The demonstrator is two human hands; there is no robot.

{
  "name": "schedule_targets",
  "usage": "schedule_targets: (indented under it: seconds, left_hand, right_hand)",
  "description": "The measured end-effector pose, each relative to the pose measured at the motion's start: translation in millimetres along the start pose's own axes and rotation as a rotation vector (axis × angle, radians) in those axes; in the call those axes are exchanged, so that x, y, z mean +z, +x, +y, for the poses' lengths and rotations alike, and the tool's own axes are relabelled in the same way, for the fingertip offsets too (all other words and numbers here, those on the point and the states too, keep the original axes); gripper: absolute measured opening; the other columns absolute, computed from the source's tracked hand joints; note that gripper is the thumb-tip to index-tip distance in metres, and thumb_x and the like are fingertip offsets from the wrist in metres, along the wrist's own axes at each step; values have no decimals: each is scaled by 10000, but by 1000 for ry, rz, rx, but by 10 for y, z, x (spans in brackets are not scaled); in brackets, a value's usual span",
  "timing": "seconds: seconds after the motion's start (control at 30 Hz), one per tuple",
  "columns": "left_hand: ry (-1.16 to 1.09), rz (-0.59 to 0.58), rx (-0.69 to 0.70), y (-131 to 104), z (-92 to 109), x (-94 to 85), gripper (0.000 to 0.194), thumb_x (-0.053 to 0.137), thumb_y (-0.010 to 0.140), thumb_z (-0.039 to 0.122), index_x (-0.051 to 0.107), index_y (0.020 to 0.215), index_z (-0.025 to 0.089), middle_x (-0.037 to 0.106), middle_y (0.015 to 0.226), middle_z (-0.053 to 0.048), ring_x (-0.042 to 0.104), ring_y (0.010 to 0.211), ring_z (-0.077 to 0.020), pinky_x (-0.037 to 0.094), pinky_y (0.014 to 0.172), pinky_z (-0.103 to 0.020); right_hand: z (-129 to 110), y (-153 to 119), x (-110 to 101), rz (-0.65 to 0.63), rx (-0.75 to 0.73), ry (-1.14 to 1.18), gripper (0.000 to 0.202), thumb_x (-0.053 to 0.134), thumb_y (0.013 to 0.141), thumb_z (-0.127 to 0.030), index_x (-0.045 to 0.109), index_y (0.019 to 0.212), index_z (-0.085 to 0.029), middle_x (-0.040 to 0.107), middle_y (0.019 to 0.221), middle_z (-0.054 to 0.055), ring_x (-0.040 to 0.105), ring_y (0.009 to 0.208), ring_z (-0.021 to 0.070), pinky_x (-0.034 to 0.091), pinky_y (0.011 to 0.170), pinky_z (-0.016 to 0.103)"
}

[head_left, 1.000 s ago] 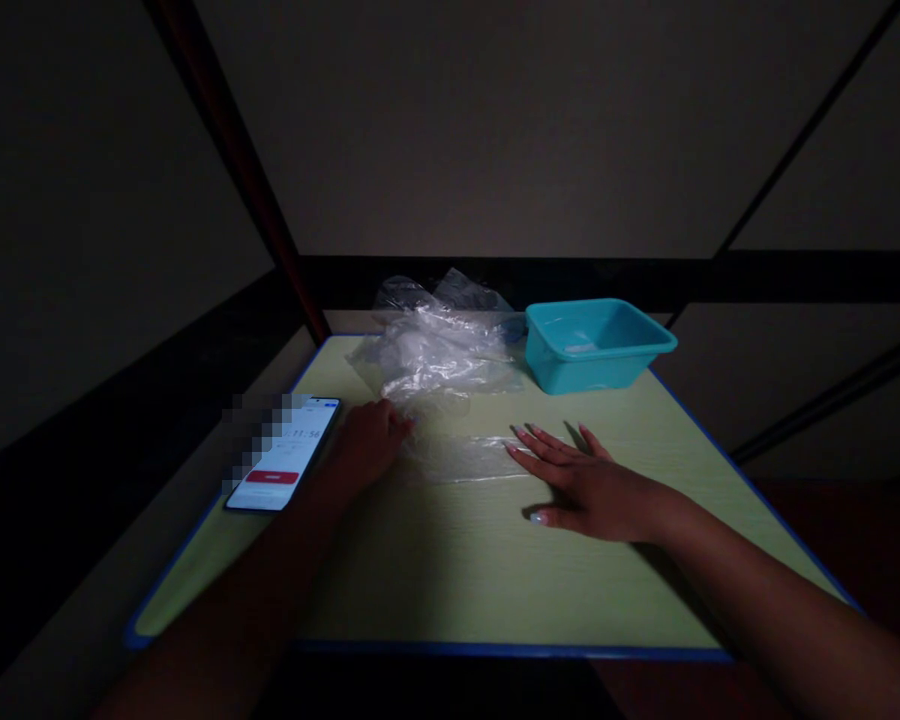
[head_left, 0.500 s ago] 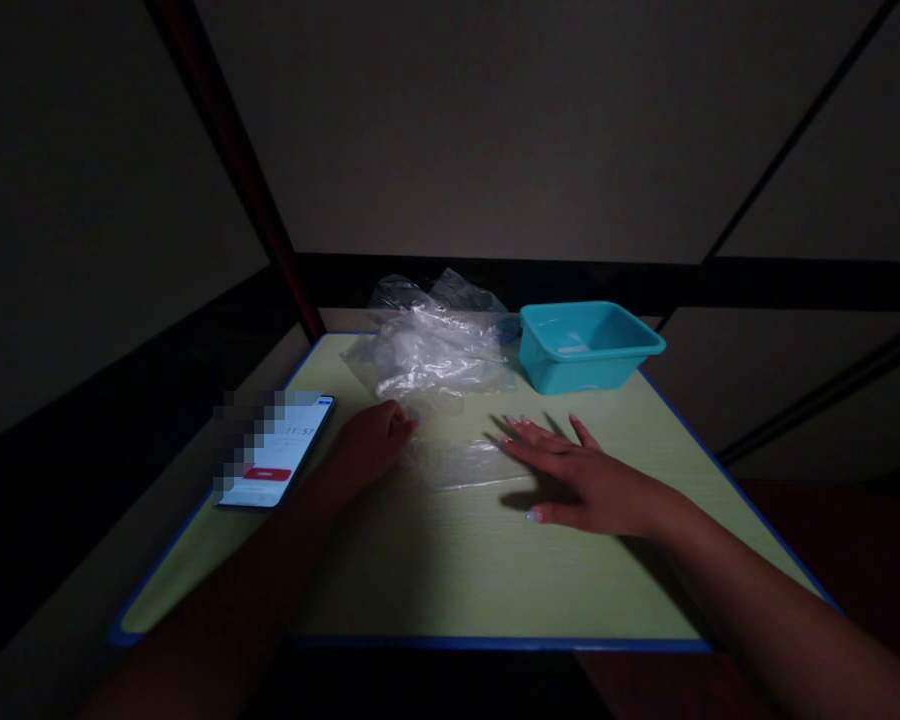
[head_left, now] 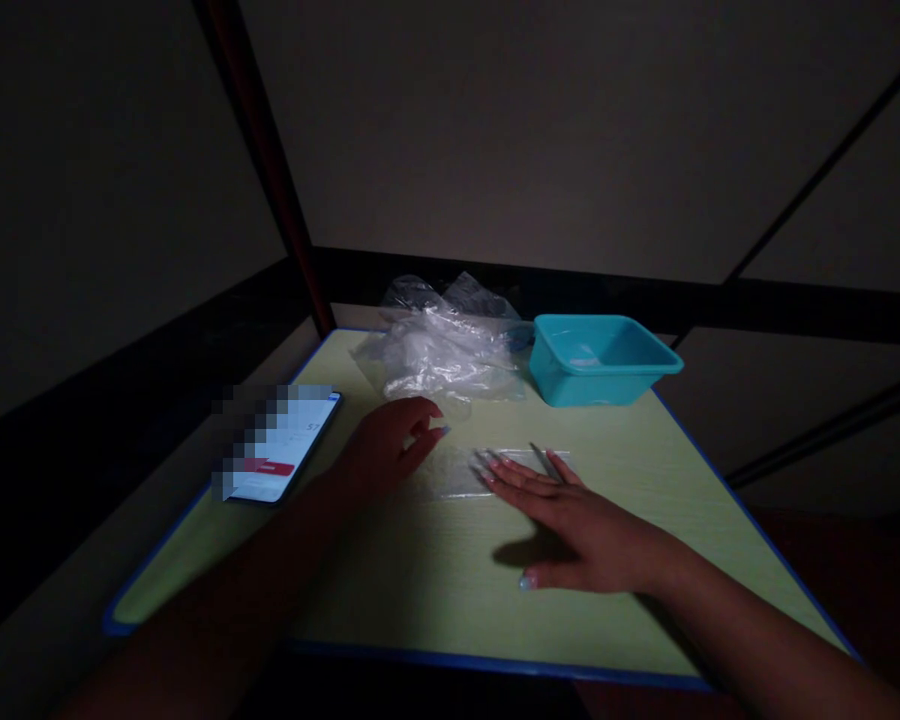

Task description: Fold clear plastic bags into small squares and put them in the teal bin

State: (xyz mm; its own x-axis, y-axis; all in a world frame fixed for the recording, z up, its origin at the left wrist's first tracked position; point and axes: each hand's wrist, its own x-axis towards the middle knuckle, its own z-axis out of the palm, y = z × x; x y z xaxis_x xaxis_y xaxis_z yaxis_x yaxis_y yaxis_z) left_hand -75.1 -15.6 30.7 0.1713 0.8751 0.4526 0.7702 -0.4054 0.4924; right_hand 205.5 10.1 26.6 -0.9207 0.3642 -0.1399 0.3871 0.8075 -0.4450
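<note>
A flat clear plastic bag (head_left: 459,476) lies across the middle of the green table. My right hand (head_left: 551,510) is spread over its right part, fingertips on or just above the plastic and thumb apart, holding nothing. Near the bag's left end is my left hand (head_left: 394,440), its thumb and index finger apart with a gap between them and nothing visible in it. Behind the hands a heap of crumpled clear plastic bags (head_left: 450,350) rests at the back of the table.
A turquoise bin (head_left: 607,385) stands at the back right, beside the heap. On the left lies a phone (head_left: 289,455) with a lit screen. The green table (head_left: 420,620) has a blue edge, and a wall rises behind it.
My left hand has opened its thumb and finger and moved slightly right. My right hand has moved a little left and nearer, lower over the flat bag. The whole view has tilted slightly.
</note>
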Motion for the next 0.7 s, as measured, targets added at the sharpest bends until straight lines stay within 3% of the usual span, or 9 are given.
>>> schedule_targets:
  seconds: [0.2, 0.37, 0.5, 0.6, 0.7]
  left_hand:
    - [-16, -208, 40, -20, 46, -3, 218, 431, 903, 335, 595, 883, 193, 626, 786, -18, 567, 681, -150, 434, 659, -261]
    - [26, -349, 39, -45, 31, 50, 194, 468, 909, 336, 596, 960, 199, 626, 840, -23, 583, 730, -166, 436, 686, -279]
    - [132, -365, 146, -79, 69, 171, 211, 487, 918, 355, 602, 935, 178, 628, 930, -72, 587, 853, -218, 454, 760, -329]
    - [111, -308, 284, -130, 125, 307, 409, 468, 925, 483, 576, 1147, 157, 601, 1179, -134, 551, 1085, -269, 426, 945, -396]
    - [143, -325, 405, -205, 156, 465, 772, 409, 903, 637, 272, 1475, 136, 344, 1513, -186, 317, 1386, -317, 224, 1137, -483]
  right_hand:
    - [-3, 23, -13, -7, 8, -10, 899, 552, 856, -616, 65, 1535, -286, 132, 1585, 105, 123, 1459, 277, -71, 1120, 600]
    - [3, 26, -7, -11, 51, -24, 874, 535, 871, -604, 74, 1537, -276, 117, 1584, 117, 103, 1462, 272, -33, 1131, 590]
    - [-13, 34, 2, -43, 89, -38, 887, 513, 877, -615, 54, 1539, -244, 80, 1584, 138, 79, 1465, 278, -27, 1120, 611]
    - [-31, 62, 14, 37, 108, -77, 877, 470, 904, -601, 11, 1540, -210, 34, 1586, 151, 45, 1467, 278, -33, 1119, 611]
    - [-30, 104, 42, 80, 184, -136, 827, 396, 940, -584, 41, 1541, -140, 7, 1580, 175, -2, 1468, 272, -38, 1123, 602]
